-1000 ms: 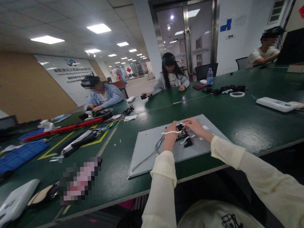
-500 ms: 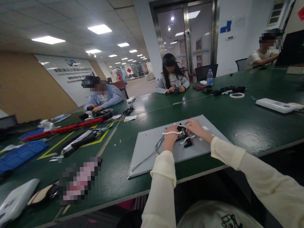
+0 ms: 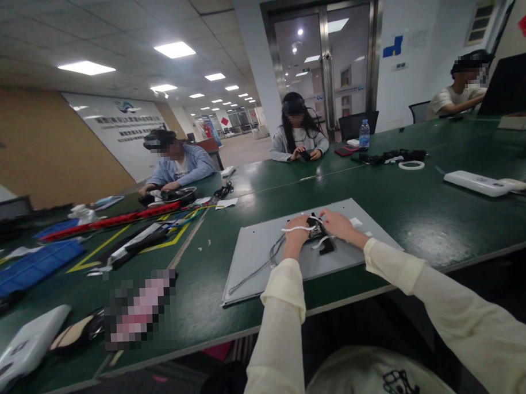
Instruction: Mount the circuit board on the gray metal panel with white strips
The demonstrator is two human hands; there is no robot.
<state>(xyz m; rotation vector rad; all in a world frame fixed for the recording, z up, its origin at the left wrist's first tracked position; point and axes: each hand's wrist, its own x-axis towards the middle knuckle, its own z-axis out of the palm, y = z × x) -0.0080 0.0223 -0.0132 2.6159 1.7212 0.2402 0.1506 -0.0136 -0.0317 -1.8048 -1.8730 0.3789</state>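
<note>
Over a flat light-grey panel (image 3: 256, 257), both my hands meet at a small dark device with a circuit-like middle (image 3: 316, 229). My left hand (image 3: 296, 229) is closed around its left side. At its right side my right hand (image 3: 336, 223) has thumb and fingers drawn together; whatever lies between the fingertips is too small to make out. A white strip (image 3: 297, 228) runs across the back of my left hand, and another white strip (image 3: 318, 242) curls below the device. Just beneath lies a black piece (image 3: 327, 246). A grey cable (image 3: 252, 278) trails leftward over the panel.
Small white pieces (image 3: 356, 222) lie on the panel's right. On the green table (image 3: 206, 302) are a blue tray (image 3: 36, 265), a white power bank-like device (image 3: 478, 182), a tape roll (image 3: 411, 165) and a bottle (image 3: 364, 135). Three other people sit around the table.
My right hand has shifted slightly, its fingers coming lower and closer to the device. My left hand stays in place. Across the table, the left person's hand has moved outward.
</note>
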